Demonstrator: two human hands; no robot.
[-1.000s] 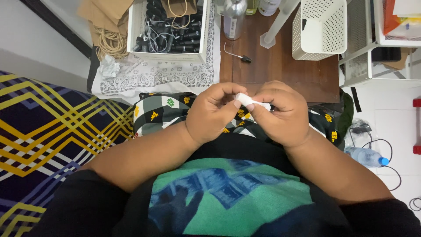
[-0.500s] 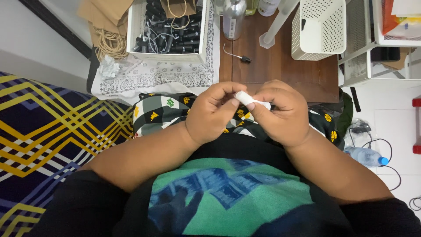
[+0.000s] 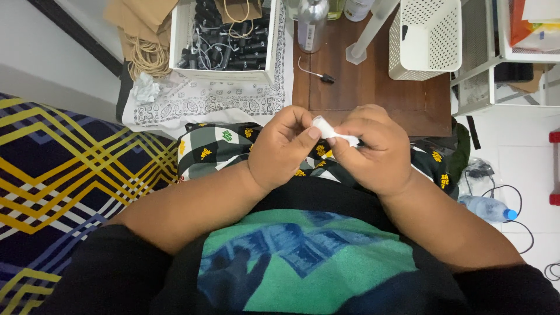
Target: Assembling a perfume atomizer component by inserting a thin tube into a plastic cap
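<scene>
Beyond a dark wooden table (image 3: 373, 93), a white box (image 3: 224, 73) is holding black cables beside a perforated white basket (image 3: 429, 38). Over your checked lap, your left hand (image 3: 280, 149) and right hand (image 3: 376, 149) are pinching a small white crumpled piece (image 3: 332, 131) between fingertips.

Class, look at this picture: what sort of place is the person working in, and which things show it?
Probably a room at home used for small craft or packing work: a patterned bedspread beside the person, a low wooden table with a white basket, and a box of small dark items.
</scene>
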